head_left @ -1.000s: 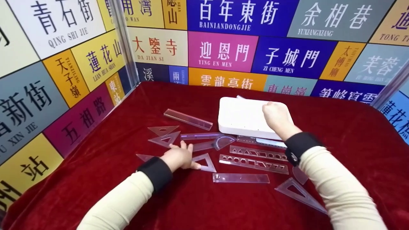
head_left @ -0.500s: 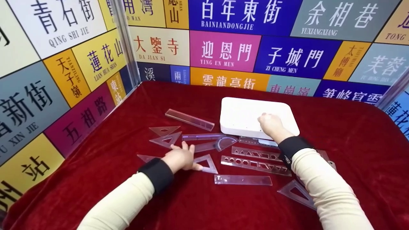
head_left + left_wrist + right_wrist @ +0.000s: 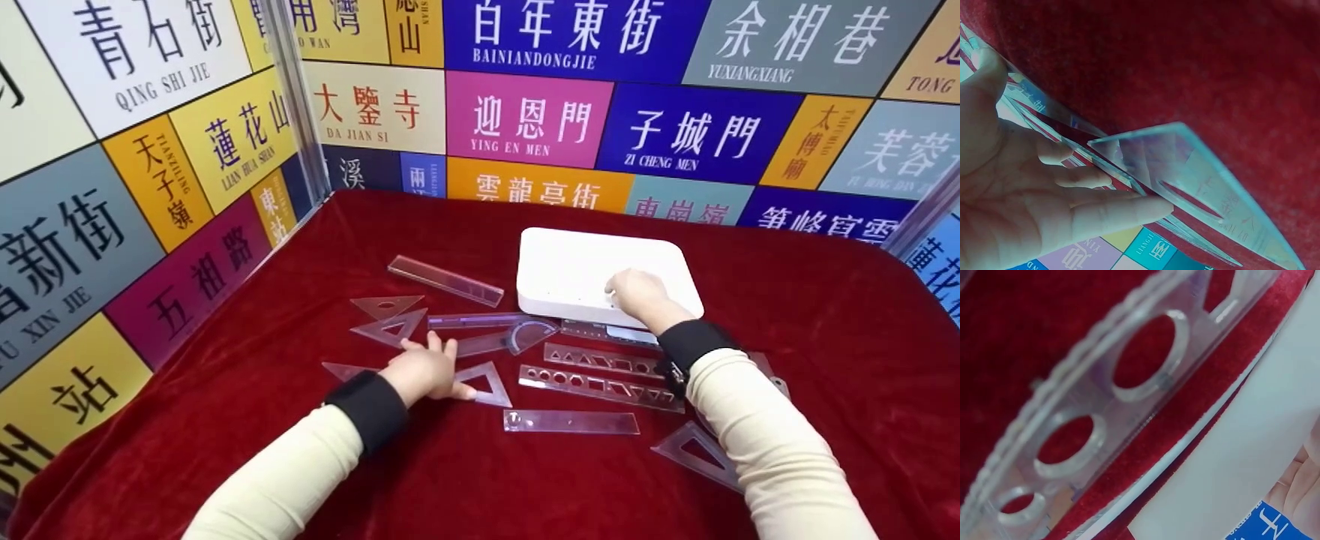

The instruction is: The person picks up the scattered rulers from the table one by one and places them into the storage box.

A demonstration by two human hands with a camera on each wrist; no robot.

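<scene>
My left hand point(image 3: 424, 367) is spread low over the cloth among clear plastic set squares. Its thumb touches or lies just over one set square point(image 3: 487, 384); another set square point(image 3: 1185, 169) shows beside the outstretched fingers in the left wrist view. My right hand point(image 3: 637, 294) rests on top of a white box with rounded corners point(image 3: 570, 262), its fingers curled, and nothing visible in them. In the right wrist view, bent fingers point(image 3: 1300, 478) appear at the right edge above the white surface. Clear stencil rulers point(image 3: 600, 388) lie in front of the box.
Dark red cloth point(image 3: 420, 480) covers the table. A plain clear ruler point(image 3: 446, 281) lies left of the box, and another ruler point(image 3: 570, 421) lies nearer. A protractor ruler point(image 3: 531, 335) sits between the hands. One set square point(image 3: 697, 454) is partly under the right sleeve. Sign-covered panels stand behind.
My right hand has moved left and nearer across the top of the white box. The left hand keeps its place. The view has shifted slightly.
</scene>
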